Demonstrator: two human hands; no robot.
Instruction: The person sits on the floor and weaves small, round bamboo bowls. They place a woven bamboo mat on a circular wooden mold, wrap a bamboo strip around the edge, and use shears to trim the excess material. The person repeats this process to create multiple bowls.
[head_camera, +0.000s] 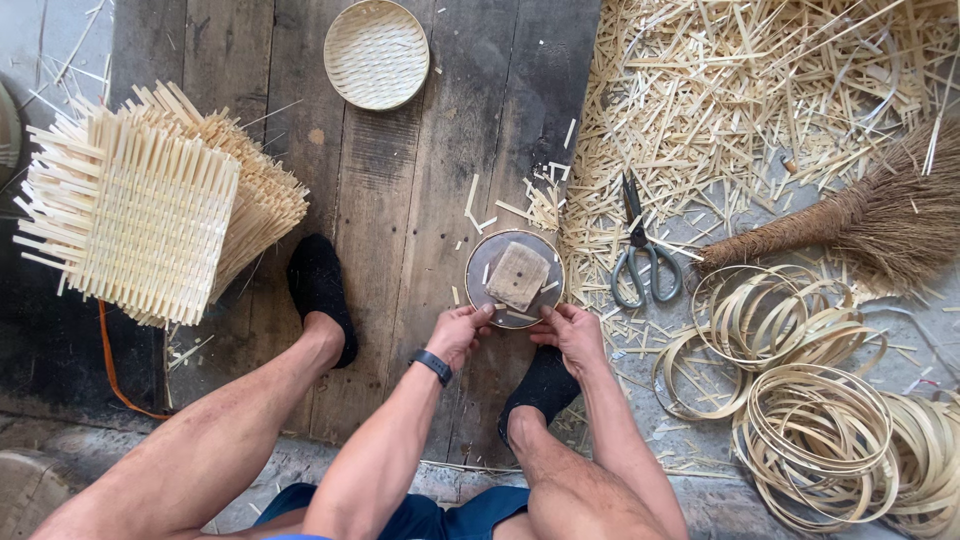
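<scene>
A round metal disc (485, 265) with a square wooden block (517, 275) on top lies on the dark wooden planks (400, 200). My left hand (459, 331) grips the disc's near left edge. My right hand (572, 331) grips its near right edge. A black band sits on my left wrist. Small bamboo slivers lie on and around the disc.
A stack of square woven bamboo mats (150, 210) lies at left. A finished round woven tray (377, 53) sits at the top. Scissors (641, 250), a heap of bamboo offcuts (760, 90), a brush broom (860, 220) and coiled bamboo hoops (810, 410) lie at right. My black-socked feet rest on the planks.
</scene>
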